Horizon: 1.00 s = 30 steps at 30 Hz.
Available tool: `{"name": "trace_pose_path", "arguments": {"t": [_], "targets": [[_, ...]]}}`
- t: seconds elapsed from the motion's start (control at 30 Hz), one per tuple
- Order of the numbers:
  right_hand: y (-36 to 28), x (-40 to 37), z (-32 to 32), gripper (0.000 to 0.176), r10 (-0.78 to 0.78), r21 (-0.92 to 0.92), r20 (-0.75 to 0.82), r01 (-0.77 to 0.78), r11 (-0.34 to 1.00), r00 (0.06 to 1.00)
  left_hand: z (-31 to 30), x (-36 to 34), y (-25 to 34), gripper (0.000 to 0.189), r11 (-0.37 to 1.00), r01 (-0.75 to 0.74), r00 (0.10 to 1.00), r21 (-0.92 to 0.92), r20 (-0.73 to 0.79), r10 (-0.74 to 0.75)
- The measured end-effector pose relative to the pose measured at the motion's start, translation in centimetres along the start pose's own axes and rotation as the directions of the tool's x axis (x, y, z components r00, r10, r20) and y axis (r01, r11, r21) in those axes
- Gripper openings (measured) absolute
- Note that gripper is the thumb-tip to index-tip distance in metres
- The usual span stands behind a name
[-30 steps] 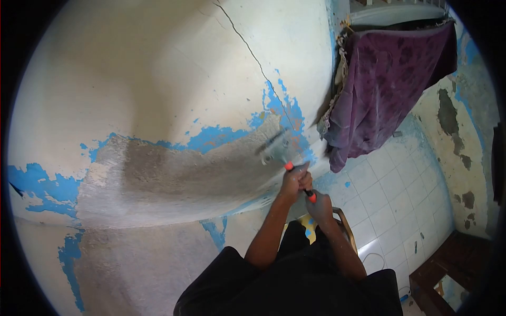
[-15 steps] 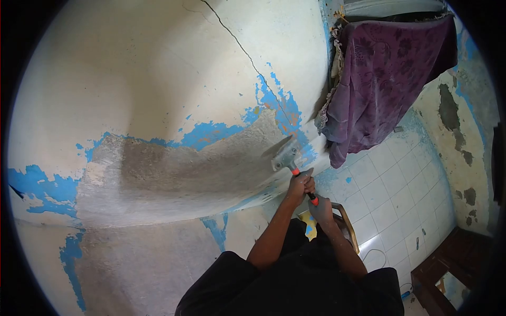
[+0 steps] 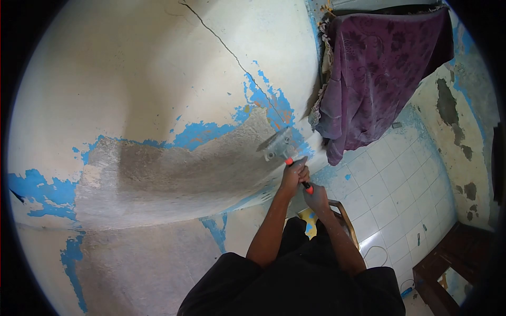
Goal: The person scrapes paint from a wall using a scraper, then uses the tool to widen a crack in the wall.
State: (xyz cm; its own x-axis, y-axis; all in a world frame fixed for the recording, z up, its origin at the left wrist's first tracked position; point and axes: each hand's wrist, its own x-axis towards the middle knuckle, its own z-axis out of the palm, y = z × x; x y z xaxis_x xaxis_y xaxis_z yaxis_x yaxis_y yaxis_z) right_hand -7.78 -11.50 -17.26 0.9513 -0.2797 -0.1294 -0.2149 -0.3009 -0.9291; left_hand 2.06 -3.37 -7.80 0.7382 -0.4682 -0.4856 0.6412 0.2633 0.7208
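Both hands hold a wall scraper (image 3: 278, 145) with a broad grey metal head and a black handle with orange-red parts. My left hand (image 3: 294, 177) wraps around the handle just below the head. Lower down, my right hand (image 3: 317, 200) is closed around the handle's end. The scraper's blade lies close against the wall (image 3: 211, 163), at the right end of a large bare grey patch. Peeling blue paint (image 3: 271, 102) borders this patch, and a dark crack (image 3: 232, 52) runs down to it through the cream paint.
A purple patterned cloth (image 3: 374, 79) drapes over something to the right of the scraper. Below it lies a white tiled floor (image 3: 374, 189) with paint chips. A chair-like frame (image 3: 345, 221) stands beside my right arm, and a dark wooden piece (image 3: 453, 263) sits at lower right.
The scraper and both hands have moved slightly up and left in view. The head has turned a little, and the camera view has shifted slightly. Both hands keep their grip.
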Motion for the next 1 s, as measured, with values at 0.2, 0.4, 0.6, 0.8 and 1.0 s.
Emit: {"name": "trace_pose_path", "arguments": {"t": [0.2,0.4,0.6,0.8,1.0], "targets": [[-5.5,0.5,-1.6,0.016,0.002,0.022,-0.036,-0.001,1.000,0.999,3.0,-1.2,4.2,0.044,0.997,-0.064,0.998,0.032,-0.007,0.065],[-4.3,-1.7,-1.7,0.015,0.007,-0.044,0.015,-0.006,0.999,1.000,1.8,-2.0,2.0,0.044,0.998,-0.054,0.997,-0.024,-0.054,0.053],[-9.4,-0.2,-3.1,0.017,-0.018,0.029,0.025,0.017,0.999,1.000,4.7,-4.1,6.7,0.037,0.990,-0.123,0.987,0.072,-0.092,0.130],[-5.6,-2.8,-1.6,0.018,0.036,-0.001,0.032,-0.036,0.999,0.999,2.6,-3.8,3.7,0.041,0.999,0.040,0.993,0.026,-0.112,-0.037],[-5.5,-3.0,-0.8,0.022,0.032,0.005,0.002,-0.032,0.999,0.999,2.0,-3.6,3.4,0.043,1.000,0.008,0.994,0.015,-0.110,-0.006]]}}
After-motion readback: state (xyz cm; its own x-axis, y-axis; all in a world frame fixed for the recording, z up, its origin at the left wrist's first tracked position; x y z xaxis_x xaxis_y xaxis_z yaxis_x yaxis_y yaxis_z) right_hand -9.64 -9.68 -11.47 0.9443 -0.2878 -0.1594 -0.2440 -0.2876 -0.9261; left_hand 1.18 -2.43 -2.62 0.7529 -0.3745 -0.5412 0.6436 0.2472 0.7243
